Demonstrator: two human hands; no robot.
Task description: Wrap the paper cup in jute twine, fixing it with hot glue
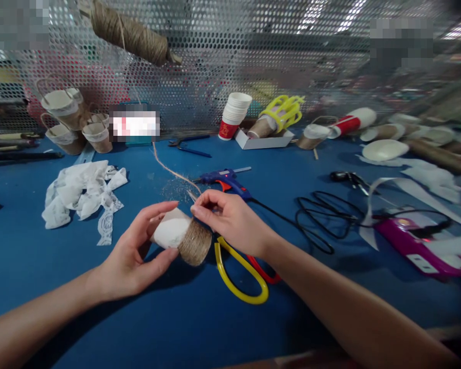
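My left hand (134, 251) grips a white paper cup (172, 231) lying on its side, its bottom half wound with brown jute twine (195, 243). My right hand (230, 218) pinches the twine strand (169, 170) at the cup's wrapped edge. That strand runs up and left to a twine spool (132, 33) hanging at the top of the perforated back panel. Both hands hover just above the blue table (176, 318).
A blue glue gun (225, 179) and yellow-and-red scissors (242, 277) lie by my right hand. White lace (82, 192) lies left. Finished wrapped cups (71, 125) stand back left, stacked cups (233, 115) at centre back. Black cable (330, 215) and a pink device (418, 243) sit right.
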